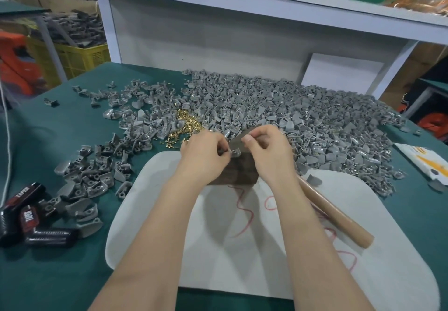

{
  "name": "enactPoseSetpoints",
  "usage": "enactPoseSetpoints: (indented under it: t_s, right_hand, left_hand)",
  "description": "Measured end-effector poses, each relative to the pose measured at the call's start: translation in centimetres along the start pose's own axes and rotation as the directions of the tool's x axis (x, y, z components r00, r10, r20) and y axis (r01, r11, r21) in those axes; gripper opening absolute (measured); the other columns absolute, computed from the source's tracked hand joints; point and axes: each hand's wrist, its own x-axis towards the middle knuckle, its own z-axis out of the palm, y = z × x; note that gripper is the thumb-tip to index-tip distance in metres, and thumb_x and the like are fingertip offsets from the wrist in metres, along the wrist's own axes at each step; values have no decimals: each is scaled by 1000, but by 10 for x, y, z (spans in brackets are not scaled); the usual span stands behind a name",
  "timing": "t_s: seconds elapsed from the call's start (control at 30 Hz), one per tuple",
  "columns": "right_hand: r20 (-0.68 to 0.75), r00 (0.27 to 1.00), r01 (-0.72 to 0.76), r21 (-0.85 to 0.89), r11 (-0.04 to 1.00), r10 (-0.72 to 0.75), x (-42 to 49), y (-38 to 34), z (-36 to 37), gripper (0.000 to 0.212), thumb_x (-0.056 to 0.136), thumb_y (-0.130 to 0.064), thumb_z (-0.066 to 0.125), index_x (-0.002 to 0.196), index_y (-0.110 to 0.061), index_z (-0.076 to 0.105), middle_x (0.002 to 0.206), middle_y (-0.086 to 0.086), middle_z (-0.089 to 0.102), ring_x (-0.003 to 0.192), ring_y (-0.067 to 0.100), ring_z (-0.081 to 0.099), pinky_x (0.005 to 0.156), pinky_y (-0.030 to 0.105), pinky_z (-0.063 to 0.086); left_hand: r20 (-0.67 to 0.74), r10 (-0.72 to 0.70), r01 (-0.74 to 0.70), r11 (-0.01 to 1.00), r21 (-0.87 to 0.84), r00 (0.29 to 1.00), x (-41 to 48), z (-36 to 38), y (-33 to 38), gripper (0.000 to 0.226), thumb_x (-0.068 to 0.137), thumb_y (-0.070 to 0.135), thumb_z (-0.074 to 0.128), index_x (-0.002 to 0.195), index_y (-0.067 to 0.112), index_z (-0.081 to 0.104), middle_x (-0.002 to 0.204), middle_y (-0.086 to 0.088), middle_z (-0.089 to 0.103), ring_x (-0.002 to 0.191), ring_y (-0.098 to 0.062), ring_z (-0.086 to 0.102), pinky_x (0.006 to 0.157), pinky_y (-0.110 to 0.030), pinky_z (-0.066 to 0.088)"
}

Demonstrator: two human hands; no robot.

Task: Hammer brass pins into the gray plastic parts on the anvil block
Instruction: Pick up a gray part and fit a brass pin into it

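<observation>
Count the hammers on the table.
1. The hammer lies on the white pad, beside the right forearm, its head hidden behind the right hand. Another could lie buried under the gray parts pile.

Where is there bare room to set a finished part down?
Bare: the white pad nearer than the anvil block, left of the hammer handle; the green cloth near-left, below the black boxes. Crowded: gray parts and brass pins behind the block.

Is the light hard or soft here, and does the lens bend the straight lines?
Head view: soft overhead light; the arms throw pale, overlapping shadows on the mat. Head view: the wide lens makes the posts of the shelf lean outward; the far left corner is smeared, the centre sharper.
</observation>
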Motion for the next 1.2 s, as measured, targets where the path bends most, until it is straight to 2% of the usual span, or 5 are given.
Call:
enactPoseSetpoints:
  t_s: [0.23,0.4,0.5,0.73,1.2]
  right_hand:
    - [128,992,38,-165,986,-17,-1,-2,11,4,84,-17,68,80,-17,69,93,7,67,87,19,61,84,34,47]
    - [144,989,69,-303,950,-26,-1,0,5,6,86,-20,66,85,-18,72,95,0,63,78,7,52,72,17,33]
    - [129,990,93,-305,948,-56,-3,-1,6,6,85,-17,67,84,-16,72,91,-3,56,79,7,49,76,19,34]
    - [90,992,113,-272,956,-92,-6,0,10,7,85,-15,66,81,-15,70,83,-9,50,69,-2,44,67,12,26]
    - [68,994,105,-267,958,-90,-11,-3,15,8,87,-12,61,80,-10,64,80,-9,46,78,12,47,66,20,27]
  left_hand:
    - [15,8,-8,1000,-17,1000,1,-1,0,12,86,22,63,79,27,57,100,-3,64,107,-29,57,94,-43,45]
    - [4,19,-18,1000,-24,1000,0,-1,-1,13,87,22,64,77,28,58,93,-1,62,105,-29,57,94,-43,45]
    - [-3,23,-23,999,-31,1000,0,-1,-1,14,86,21,64,76,27,57,87,2,56,103,-30,57,93,-43,45]
    - [-9,34,-34,999,-26,999,0,-1,-1,12,86,21,65,76,25,58,88,-2,62,99,-29,59,90,-41,46]
    - [-26,32,-32,999,-8,999,-1,-2,0,14,86,19,63,73,24,58,89,-2,63,97,-29,59,88,-41,48]
